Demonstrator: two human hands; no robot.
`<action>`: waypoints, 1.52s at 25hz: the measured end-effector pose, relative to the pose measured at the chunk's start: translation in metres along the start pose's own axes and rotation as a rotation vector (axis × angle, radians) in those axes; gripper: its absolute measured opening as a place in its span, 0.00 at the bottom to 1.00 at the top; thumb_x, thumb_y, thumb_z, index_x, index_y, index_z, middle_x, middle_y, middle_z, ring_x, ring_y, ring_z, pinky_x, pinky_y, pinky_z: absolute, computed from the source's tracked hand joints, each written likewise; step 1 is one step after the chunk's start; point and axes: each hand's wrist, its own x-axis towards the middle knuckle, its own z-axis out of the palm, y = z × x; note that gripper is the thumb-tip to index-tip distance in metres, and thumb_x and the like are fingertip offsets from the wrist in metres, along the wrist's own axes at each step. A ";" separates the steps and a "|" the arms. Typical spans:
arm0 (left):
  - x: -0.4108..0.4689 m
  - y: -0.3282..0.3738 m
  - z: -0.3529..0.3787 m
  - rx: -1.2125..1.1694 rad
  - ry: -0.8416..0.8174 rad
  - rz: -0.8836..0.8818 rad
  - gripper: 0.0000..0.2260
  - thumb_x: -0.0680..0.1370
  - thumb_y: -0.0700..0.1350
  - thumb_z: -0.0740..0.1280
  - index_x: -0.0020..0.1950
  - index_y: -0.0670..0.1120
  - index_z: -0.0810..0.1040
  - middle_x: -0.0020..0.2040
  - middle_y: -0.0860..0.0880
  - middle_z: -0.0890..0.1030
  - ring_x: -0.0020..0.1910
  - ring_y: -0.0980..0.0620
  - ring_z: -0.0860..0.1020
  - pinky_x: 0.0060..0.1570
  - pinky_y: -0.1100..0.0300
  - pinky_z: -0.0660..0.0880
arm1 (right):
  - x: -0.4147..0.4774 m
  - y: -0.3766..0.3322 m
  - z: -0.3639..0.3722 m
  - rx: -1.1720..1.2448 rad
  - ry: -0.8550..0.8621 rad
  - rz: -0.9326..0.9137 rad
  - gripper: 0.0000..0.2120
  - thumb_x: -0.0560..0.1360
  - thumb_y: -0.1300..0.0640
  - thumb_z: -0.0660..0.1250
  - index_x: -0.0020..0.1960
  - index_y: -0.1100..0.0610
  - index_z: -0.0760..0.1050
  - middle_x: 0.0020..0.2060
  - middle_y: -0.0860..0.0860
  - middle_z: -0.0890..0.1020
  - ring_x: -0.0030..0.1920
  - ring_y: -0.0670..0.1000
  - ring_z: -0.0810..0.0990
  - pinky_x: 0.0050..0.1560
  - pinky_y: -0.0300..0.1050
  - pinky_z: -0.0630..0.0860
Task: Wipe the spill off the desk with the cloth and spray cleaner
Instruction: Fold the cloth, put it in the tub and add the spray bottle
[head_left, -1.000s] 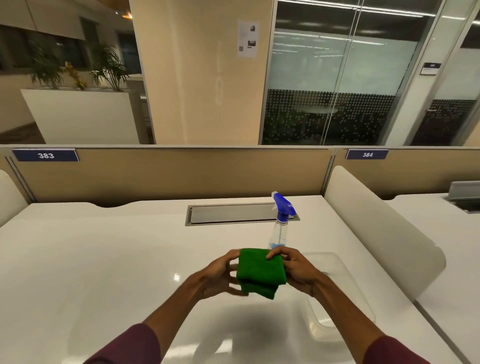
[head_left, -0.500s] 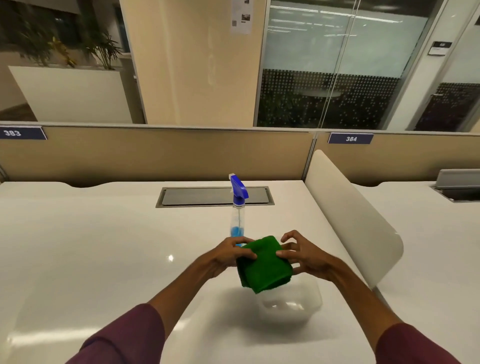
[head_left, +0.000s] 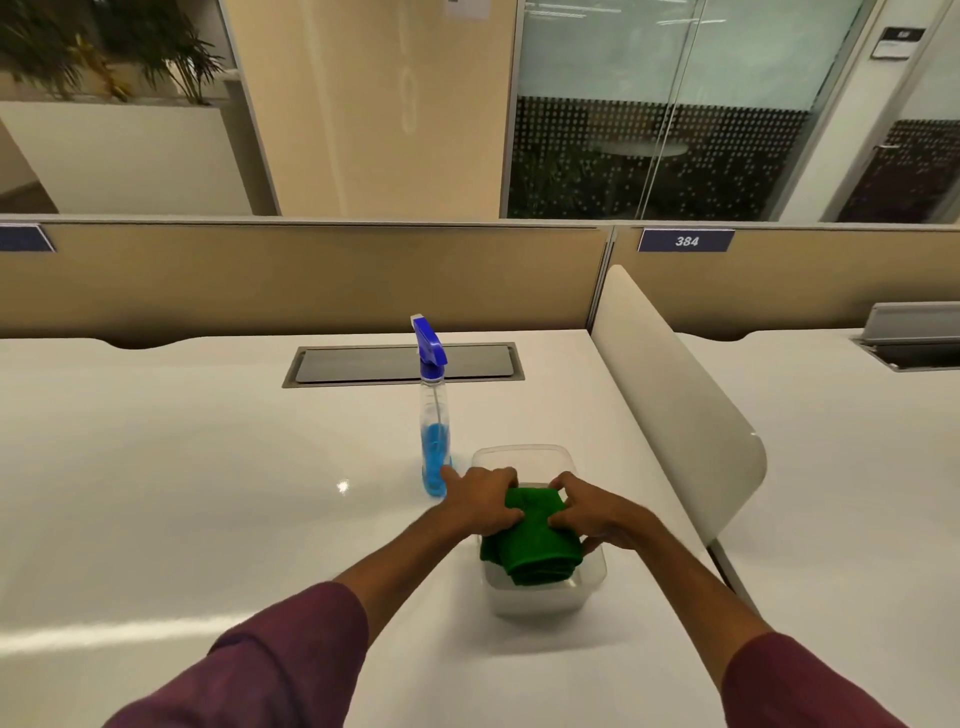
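Observation:
A folded green cloth (head_left: 535, 545) lies in the top of a clear plastic tub (head_left: 524, 457) on the white desk (head_left: 208, 493). My left hand (head_left: 480, 501) grips the cloth's left side and my right hand (head_left: 597, 514) grips its right side. A clear spray bottle (head_left: 435, 447) with blue liquid and a blue trigger head stands upright just left of the tub, and my left index finger reaches its base. I see no spill on the desk.
A grey cable hatch (head_left: 402, 364) is set into the desk behind the bottle. A white curved divider (head_left: 675, 389) stands along the desk's right edge. A tan partition (head_left: 311, 275) runs across the back. A neighbouring desk (head_left: 857, 467) lies to the right.
Both hands have carried the green cloth down from above the desk into the clear tub. The view has tilted down and shifted right.

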 end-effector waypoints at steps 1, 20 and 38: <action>0.002 0.004 0.001 0.113 -0.017 0.024 0.17 0.76 0.57 0.62 0.61 0.50 0.73 0.56 0.47 0.80 0.62 0.45 0.72 0.66 0.37 0.54 | 0.002 0.000 0.002 -0.041 0.003 0.024 0.24 0.76 0.65 0.61 0.69 0.58 0.58 0.61 0.62 0.73 0.58 0.60 0.78 0.52 0.59 0.81; -0.006 -0.002 0.055 0.162 0.227 0.071 0.26 0.76 0.60 0.63 0.72 0.53 0.67 0.80 0.47 0.50 0.78 0.44 0.45 0.71 0.37 0.37 | 0.028 0.004 0.035 -0.805 0.198 -0.028 0.22 0.78 0.60 0.64 0.70 0.61 0.62 0.65 0.60 0.73 0.62 0.57 0.75 0.58 0.48 0.74; -0.015 0.004 0.065 -0.641 0.276 -0.227 0.30 0.83 0.42 0.55 0.78 0.49 0.39 0.80 0.48 0.40 0.78 0.50 0.51 0.74 0.58 0.52 | 0.054 -0.108 0.006 -0.270 0.438 -0.395 0.25 0.73 0.47 0.71 0.64 0.59 0.71 0.60 0.57 0.79 0.58 0.55 0.78 0.57 0.48 0.76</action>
